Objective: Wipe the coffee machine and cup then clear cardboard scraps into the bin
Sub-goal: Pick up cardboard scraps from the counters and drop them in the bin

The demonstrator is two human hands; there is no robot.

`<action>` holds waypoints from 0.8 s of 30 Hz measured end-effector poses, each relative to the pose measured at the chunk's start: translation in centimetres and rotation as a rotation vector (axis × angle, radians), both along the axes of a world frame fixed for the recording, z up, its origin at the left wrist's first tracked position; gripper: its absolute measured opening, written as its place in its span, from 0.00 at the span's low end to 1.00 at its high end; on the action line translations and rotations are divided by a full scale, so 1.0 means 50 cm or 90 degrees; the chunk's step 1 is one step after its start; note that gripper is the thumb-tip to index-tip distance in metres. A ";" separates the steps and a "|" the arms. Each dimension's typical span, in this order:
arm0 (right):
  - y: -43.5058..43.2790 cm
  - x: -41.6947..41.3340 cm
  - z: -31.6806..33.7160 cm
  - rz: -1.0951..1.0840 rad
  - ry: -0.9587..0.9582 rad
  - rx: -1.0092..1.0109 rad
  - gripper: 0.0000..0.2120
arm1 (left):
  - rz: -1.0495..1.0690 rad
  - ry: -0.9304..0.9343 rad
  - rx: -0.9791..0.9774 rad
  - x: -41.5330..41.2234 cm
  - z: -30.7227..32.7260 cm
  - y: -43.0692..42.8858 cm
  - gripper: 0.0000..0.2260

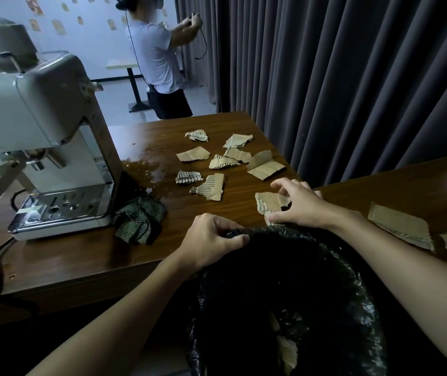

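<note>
The left hand [211, 240] is clenched on the near rim of the bin [363, 294], with thumb and fingers pinching the black liner. The bin is held against the near edge of the tabletop [81, 256], close to its near right corner. Torn pieces [289, 351] lie inside the bin, low against the liner.

The right hand [301, 206] grasps a cardboard scrap [267, 202] with curled fingers. The scrap lies at the near right edge of the tabletop, just beside the bin rim.

The loose scraps [193, 154] are spread over the right half of the tabletop, between the far right corner and the right hand. Some show their corrugated side.

The coffee machine [54, 118] stands on the left part of the tabletop. A crumpled green cloth [139, 222] lies just beside the right corner of the machine base.

A second tabletop [407, 185] adjoins on the right. It carries further scraps [401, 226] near its near edge.

A dark curtain [352, 77] hangs behind both tabletops. A person [157, 50] stands beyond the far edge, with both hands raised.
</note>
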State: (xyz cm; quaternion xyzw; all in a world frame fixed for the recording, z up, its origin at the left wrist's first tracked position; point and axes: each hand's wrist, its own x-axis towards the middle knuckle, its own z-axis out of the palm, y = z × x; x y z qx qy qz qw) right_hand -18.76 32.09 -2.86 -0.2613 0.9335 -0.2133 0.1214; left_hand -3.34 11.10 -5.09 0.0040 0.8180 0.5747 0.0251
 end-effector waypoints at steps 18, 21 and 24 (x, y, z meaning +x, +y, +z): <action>0.046 0.073 0.140 0.278 -0.376 -0.063 0.35 | 0.022 0.032 -0.009 0.028 0.011 -0.029 0.07; 0.013 0.084 0.145 0.263 -0.335 -0.078 0.32 | 0.055 0.062 -0.033 0.046 0.007 -0.051 0.06; -0.046 0.076 0.115 0.191 -0.211 -0.133 0.25 | 0.052 0.077 -0.019 0.061 0.006 -0.066 0.09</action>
